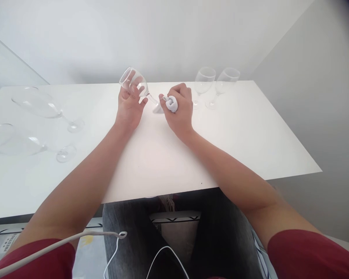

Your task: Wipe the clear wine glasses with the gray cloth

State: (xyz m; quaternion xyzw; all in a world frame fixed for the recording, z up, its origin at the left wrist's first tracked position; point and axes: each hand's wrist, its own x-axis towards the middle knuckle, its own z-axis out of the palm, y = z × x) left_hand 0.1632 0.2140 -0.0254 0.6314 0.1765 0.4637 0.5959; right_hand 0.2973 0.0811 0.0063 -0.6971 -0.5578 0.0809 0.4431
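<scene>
My left hand [130, 104] is closed around the bowl of a clear wine glass [141, 86], which is tilted with its rim up to the left and its foot down to the right. In my right hand [180, 110] a bunched white cloth [171, 104] is gripped, pressed close to the foot of that glass. The right fingers partly hide the foot, and I cannot tell exactly where the cloth touches it. Just right of this hand stand two upright wine glasses, a nearer one [204, 81] and another [227, 81] beside it.
Two larger wine glasses lie on their sides at the left of the white table [151, 166], one farther back [40, 102] and one nearer [20, 141]. A wall [168, 38] rises behind the table's back edge. A white cable [61, 238] hangs over my lap.
</scene>
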